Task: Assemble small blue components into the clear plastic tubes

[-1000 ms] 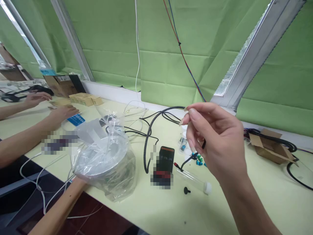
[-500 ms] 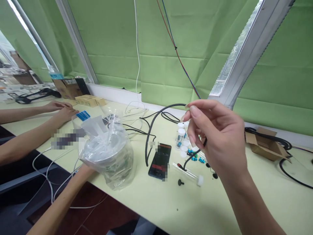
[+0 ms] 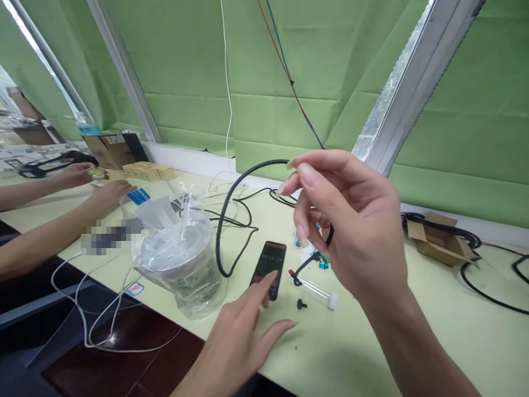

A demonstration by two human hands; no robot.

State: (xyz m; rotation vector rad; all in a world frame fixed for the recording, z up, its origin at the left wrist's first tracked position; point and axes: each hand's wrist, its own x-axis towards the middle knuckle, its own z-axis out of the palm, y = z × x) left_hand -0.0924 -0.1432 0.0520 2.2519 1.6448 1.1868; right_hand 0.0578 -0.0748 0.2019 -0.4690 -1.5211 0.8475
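Observation:
A black braided cord [image 3: 225, 205] is pinched between the thumb and fingers of my right hand [image 3: 357, 220], raised over the table. It arcs out to the left in a wide loop. A dark length with a red-tipped end [image 3: 294, 275] hangs below that hand by a clear tube with a white cap [image 3: 318, 291]. My left hand [image 3: 248, 325] is open, thumb spread, with its fingers over the lower part of a phone [image 3: 270, 259] showing a running timer. Whether a fingertip touches the screen I cannot tell. Right of that hand lies a small black knob-like piece [image 3: 301, 304].
A plastic-bagged tub [image 3: 185, 264] stands to the left. Small blue metallic parts [image 3: 323, 264] lie behind my right hand. An open cardboard box [image 3: 442, 242] sits at the right. Another person's hands [image 3: 109, 198] work at the far left; white cables [image 3: 85, 309] hang over the table edge.
My left hand has come from beside the bagged tub across to the phone. My right hand has shifted slightly left and up with the cord. The other person now holds a small yellow-green thing.

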